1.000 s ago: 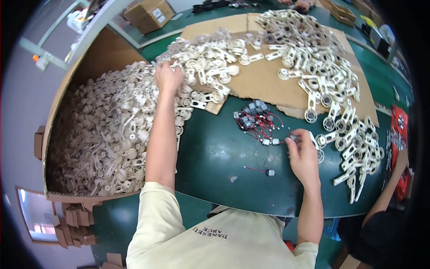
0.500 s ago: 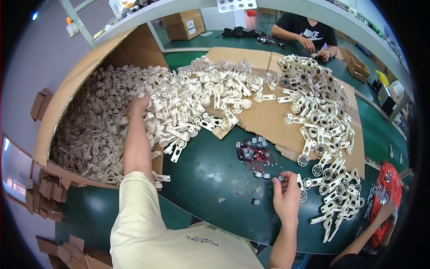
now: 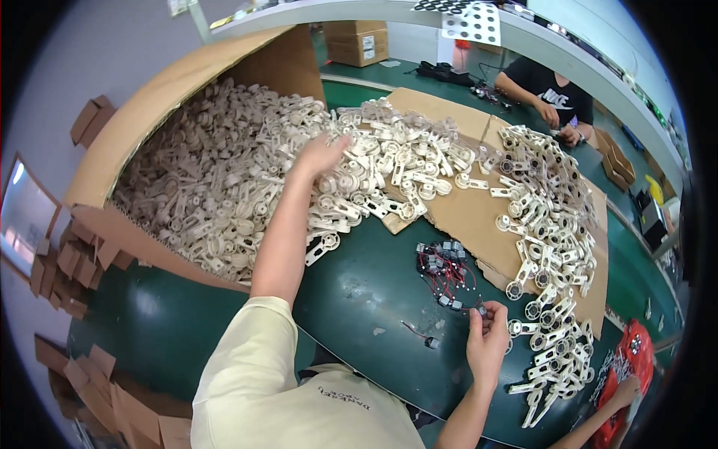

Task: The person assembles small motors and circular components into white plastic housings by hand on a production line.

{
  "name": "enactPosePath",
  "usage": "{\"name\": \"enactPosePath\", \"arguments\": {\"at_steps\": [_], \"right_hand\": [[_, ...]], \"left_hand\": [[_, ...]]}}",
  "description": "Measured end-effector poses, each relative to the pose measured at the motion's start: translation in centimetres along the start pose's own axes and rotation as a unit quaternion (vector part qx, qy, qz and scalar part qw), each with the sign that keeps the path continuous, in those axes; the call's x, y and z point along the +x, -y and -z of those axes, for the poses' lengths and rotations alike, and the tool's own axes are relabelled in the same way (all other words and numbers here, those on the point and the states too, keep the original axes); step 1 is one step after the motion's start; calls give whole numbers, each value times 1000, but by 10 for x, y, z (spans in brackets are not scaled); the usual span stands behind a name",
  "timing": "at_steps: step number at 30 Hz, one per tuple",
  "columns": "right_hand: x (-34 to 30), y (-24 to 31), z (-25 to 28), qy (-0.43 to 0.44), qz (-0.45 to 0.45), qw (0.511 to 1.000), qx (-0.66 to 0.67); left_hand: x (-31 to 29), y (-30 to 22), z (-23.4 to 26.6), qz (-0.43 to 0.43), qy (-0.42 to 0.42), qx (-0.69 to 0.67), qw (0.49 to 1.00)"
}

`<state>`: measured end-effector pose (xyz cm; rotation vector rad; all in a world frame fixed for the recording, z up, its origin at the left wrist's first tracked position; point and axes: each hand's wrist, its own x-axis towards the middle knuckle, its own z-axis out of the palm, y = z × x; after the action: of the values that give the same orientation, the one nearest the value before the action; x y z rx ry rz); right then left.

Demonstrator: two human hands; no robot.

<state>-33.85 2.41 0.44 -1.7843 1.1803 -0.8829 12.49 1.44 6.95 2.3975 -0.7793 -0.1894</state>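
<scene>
My left hand (image 3: 321,156) reaches over the heap of cream plastic parts (image 3: 374,161) that spills out of the large cardboard box (image 3: 142,86). Its fingers are stretched out and apart, with nothing visible in them. My right hand (image 3: 488,340) is low over the green table, thumb and fingers pinched on a small grey motor (image 3: 482,310). Just beyond it lies a cluster of similar motors (image 3: 446,258) with thin red and black wires. A single motor (image 3: 431,342) rests apart, left of my right hand.
Cream parts with dark round inserts (image 3: 550,247) cover the flat cardboard sheet (image 3: 467,213) and table on the right. A co-worker's hand (image 3: 627,391) is at a red bag (image 3: 636,348). Another person (image 3: 550,93) works across the table. A shelf (image 3: 359,13) crosses overhead.
My left hand has moved right, out from the box's contents to the heap before it. My right hand keeps its pinch on the motor. The whole view has shifted.
</scene>
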Motion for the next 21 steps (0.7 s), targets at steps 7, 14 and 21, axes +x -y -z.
{"name": "enactPosePath", "arguments": {"at_steps": [7, 14, 21], "right_hand": [[-7, 11, 1, 14, 13, 1000, -4], [-9, 6, 5, 33, 3, 999, 27], [-7, 2, 6, 27, 13, 999, 41]], "left_hand": [[-46, 65, 41, 267, -148, 153, 940], [-70, 37, 10, 211, -44, 220, 951], [-112, 40, -22, 163, -79, 168, 969]]}}
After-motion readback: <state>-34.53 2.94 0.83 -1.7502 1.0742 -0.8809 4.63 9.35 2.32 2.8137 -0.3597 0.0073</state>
